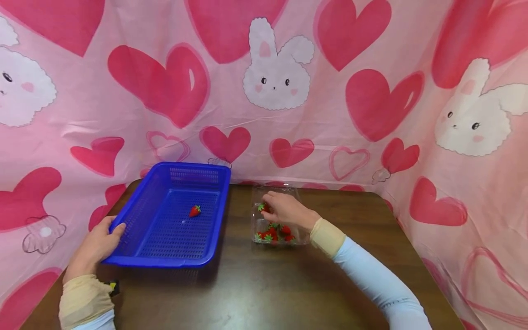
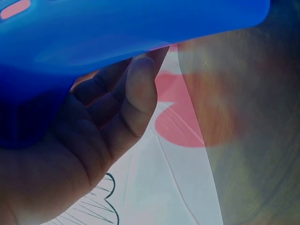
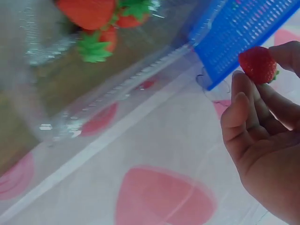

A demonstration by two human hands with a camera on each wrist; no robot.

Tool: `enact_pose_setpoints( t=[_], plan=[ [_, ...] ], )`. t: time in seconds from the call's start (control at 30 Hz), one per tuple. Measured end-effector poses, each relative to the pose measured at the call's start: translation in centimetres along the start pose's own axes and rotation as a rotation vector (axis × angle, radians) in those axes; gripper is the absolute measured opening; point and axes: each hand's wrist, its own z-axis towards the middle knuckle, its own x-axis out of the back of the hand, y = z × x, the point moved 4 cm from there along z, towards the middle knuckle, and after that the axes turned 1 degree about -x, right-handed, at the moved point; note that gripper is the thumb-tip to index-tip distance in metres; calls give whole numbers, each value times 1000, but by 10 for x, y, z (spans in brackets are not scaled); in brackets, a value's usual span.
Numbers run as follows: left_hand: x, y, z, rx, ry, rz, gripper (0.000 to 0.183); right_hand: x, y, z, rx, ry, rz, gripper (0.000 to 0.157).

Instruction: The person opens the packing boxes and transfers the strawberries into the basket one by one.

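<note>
Right hand (image 1: 285, 211) pinching a berry (image 3: 258, 65) near the box's (image 1: 260, 223) left edge; clear of it? Hard to tell! Looks light, perhaps soft: easy round its middle. Left hand (image 1: 97, 240) grips the basket's (image 1: 171, 238) left edge.

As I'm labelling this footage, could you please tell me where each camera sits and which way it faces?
Head: worn on the head, facing forward and down at the blue basket and clear box; both sleeves, left hand and right hand show.
Left wrist: on that wrist, facing the left hand gripping the basket.
Right wrist: on that wrist, facing the right hand pinching a strawberry.
Head and right wrist views share the clear box.
</note>
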Motion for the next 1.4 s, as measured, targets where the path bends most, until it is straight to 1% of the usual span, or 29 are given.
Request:
enact_pose_setpoints(
  t=[0.2, 0.33, 0.43, 0.63, 0.7, 0.83, 0.93, 1.1, 1.27, 1.4],
  plan=[
    [-1, 2, -2, -3, -10, -22, 57, 5, -12, 25, -3, 28, 16, 21],
    [1, 2, -2, 2, 7, -15, 57, 5, -22, 46, 36, 72, 20, 21],
    [2, 0, -3, 12, 5, -4, 58, 5, -30, 62, 65, 97, 24, 23],
    [3, -3, -4, 28, -17, 6, 60, 7, -47, 92, 98, 90, 63, 23],
    [3, -2, -4, 22, -15, 8, 60, 7, -53, 102, 111, 88, 30, 21],
    [4, -1, -1, 4, -3, 14, 58, 1, -63, 122, 147, 89, -77, 22],
    [3, -1, 1, 2, -12, 11, 58, -8, -66, 134, 145, 71, -126, 23],
    [2, -1, 1, 24, -40, 0, 60, -21, -69, 147, 129, 32, -132, 21],
    [4, -1, 1, 10, -9, 14, 59, -32, -71, 158, 114, 3, -164, 16],
    [2, 1, 0, -4, 5, 28, 57, -42, -71, 165, 98, -72, -198, 16]
  ],
)
